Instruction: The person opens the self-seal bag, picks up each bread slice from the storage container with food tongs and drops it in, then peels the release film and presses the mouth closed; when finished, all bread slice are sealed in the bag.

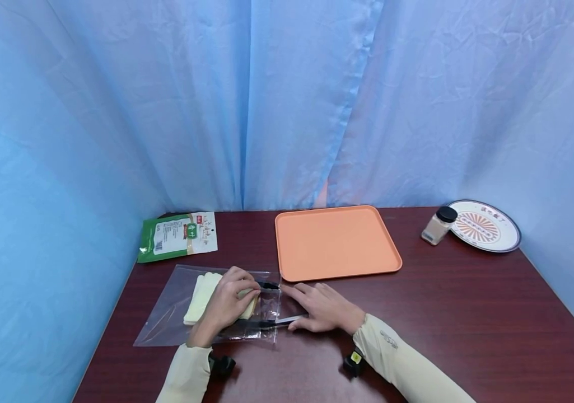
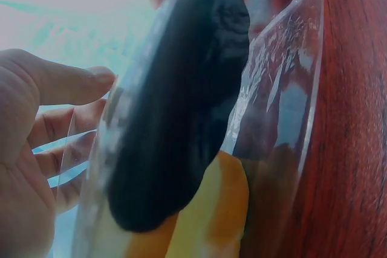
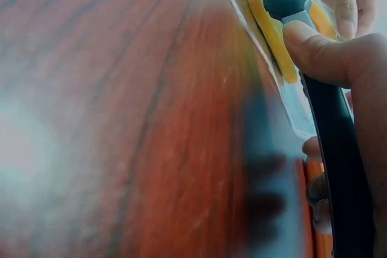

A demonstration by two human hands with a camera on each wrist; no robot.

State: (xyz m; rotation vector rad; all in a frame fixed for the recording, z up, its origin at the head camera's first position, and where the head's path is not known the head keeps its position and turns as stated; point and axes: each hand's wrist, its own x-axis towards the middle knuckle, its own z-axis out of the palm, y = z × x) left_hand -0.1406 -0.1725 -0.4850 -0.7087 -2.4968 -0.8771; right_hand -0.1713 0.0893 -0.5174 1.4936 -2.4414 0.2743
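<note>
A clear plastic bag lies on the table with a pale yellow stack of what looks like sliced bread inside, orange-brown at its edges in the wrist views. My left hand is over the bag and pinches its film between thumb and fingers near the open right end. In my right hand are tongs with black ends and a silver part, thumb on one arm. Their arms are spread, and a black tip reaches into the bag's mouth, overlapping the bread in the left wrist view.
Behind the hands lies an orange tray, its near left corner close to the bag. A green and white packet is at the back left. At the back right, a black-lidded jar stands by a patterned plate. Blue curtains surround the table.
</note>
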